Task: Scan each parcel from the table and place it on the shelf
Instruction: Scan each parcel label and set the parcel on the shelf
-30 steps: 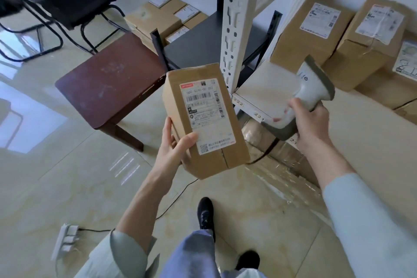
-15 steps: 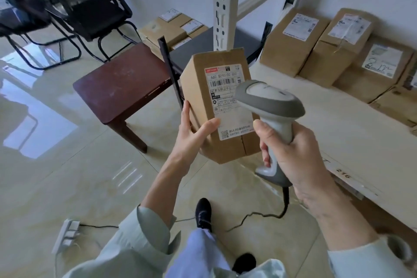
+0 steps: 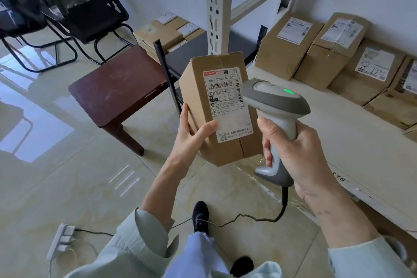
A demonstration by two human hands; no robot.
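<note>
Left hand point(image 3: 190, 140) curled round the parcel point(image 3: 220, 108), held up in front of the shelf point(image 3: 338, 140). Right hand point(image 3: 300, 153) wrapped round the scanner point(image 3: 274, 106) beside the parcel. Keep box still, label facing the scanner.

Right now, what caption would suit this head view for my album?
Left hand holds a parcel while right hand aims a scanner, green light on, at its label.
</note>
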